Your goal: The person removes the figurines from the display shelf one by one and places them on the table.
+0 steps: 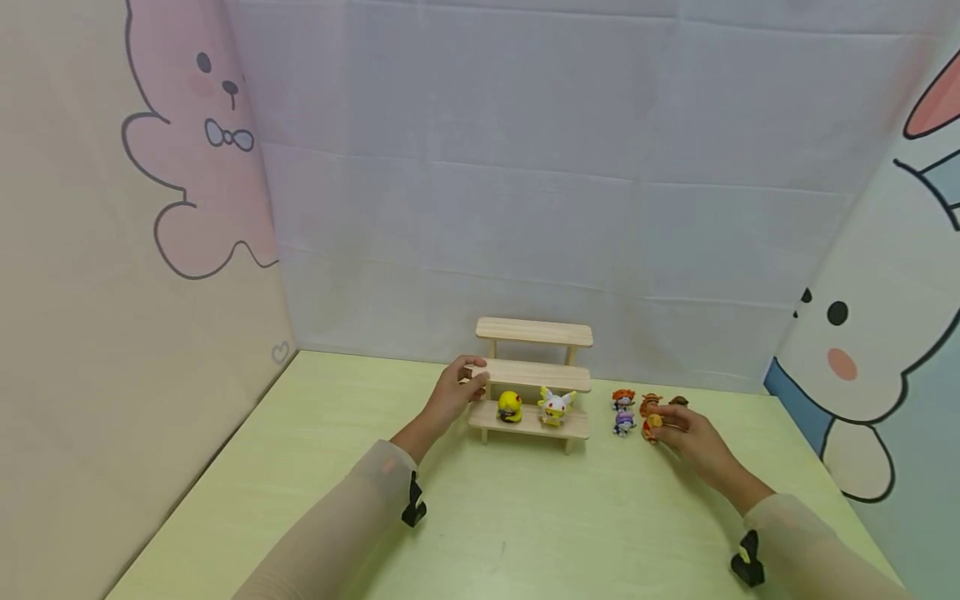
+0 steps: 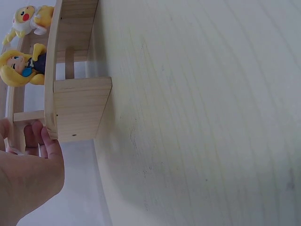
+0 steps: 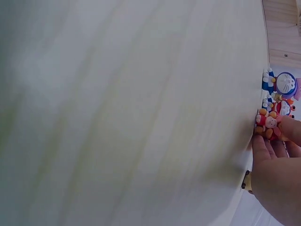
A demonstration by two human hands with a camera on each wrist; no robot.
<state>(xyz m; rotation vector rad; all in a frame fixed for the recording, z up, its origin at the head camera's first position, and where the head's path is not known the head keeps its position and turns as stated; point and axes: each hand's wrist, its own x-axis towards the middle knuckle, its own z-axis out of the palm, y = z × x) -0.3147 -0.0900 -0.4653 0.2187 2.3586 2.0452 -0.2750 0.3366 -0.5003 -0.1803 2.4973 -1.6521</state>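
My left hand grips the left end of a small three-tier wooden display stand at its middle shelf. On the lowest shelf stand two figurines: a yellow-haired girl in dark clothes and a white-and-yellow one with long ears. To the right of the stand, my right hand pinches a small red-and-orange figurine between thumb and fingers, low at the tabletop. Close beside it are a purple-topped white-faced figurine, a red-topped one and an orange one.
A brown-topped figurine sits just behind my right hand. The pale wood-grain table ends at a white cloth backdrop. Printed cloth walls with a pink bear and a white rabbit flank it.
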